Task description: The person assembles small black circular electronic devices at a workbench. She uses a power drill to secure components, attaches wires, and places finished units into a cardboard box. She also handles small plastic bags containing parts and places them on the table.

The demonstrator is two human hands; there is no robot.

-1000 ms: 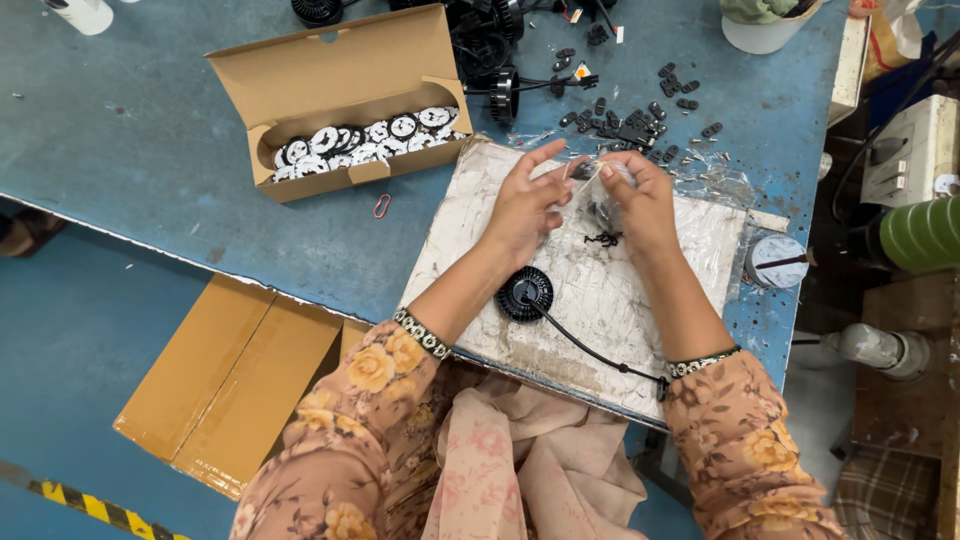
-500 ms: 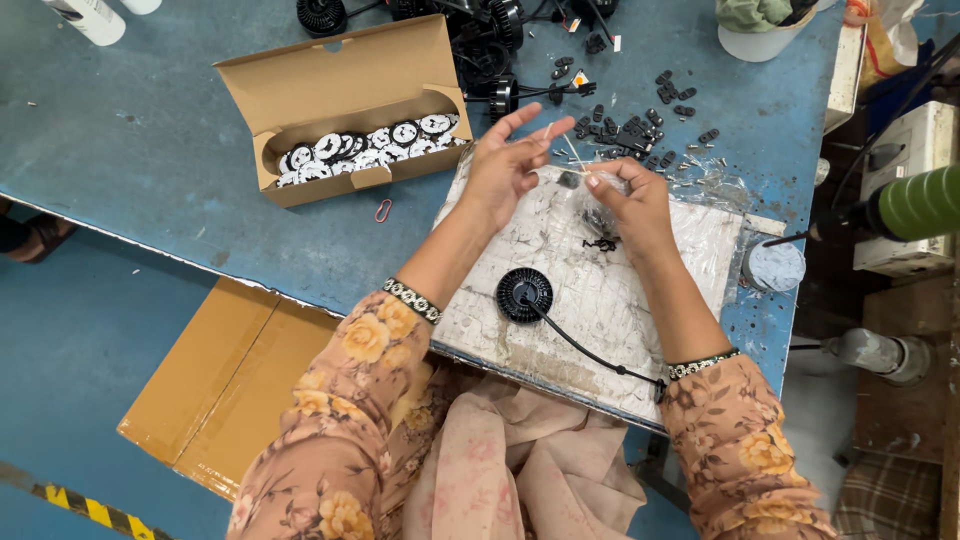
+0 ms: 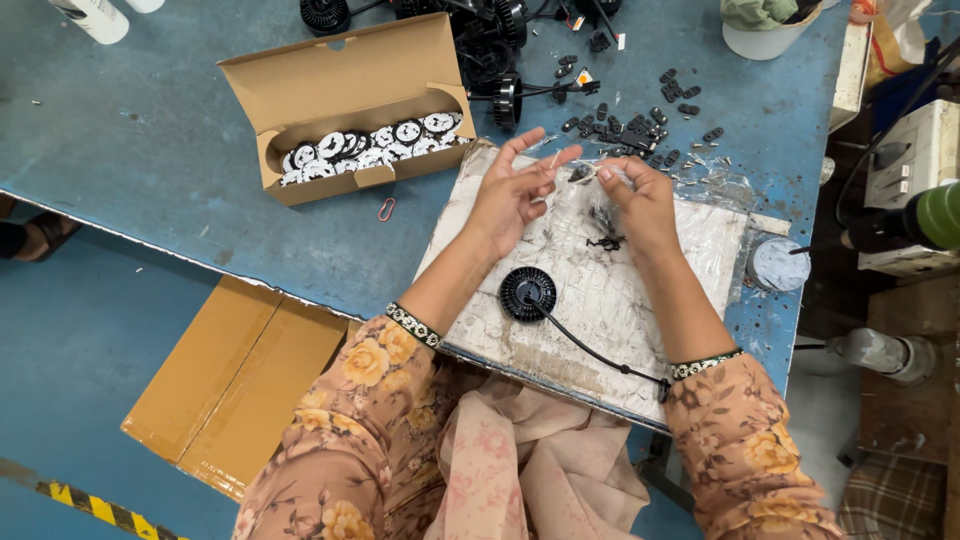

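Both hands hover over a worn white board (image 3: 640, 300) on a blue table (image 3: 150, 150). My left hand (image 3: 515, 190) has its fingers spread, with a thin pale wire pinched between thumb and forefinger. My right hand (image 3: 640, 200) is curled, its fingertips closed on the other end of that wire near a clear plastic bag (image 3: 700, 180). Below the hands lies a round black fan-like part (image 3: 527, 293) with a black cable running to the board's near edge. A small black piece (image 3: 606, 242) lies by my right wrist.
An open cardboard box (image 3: 340, 100) of round black-and-white discs stands left of the board. Several small black clips (image 3: 640, 125) and more black round parts (image 3: 490, 40) lie beyond. A white cup (image 3: 765, 40) sits far right. Flat cardboard (image 3: 235, 385) lies on the floor.
My left hand has opened and lifted its fingers; the hands have drawn slightly apart with the thin wire stretched between them. The view has shifted a little.
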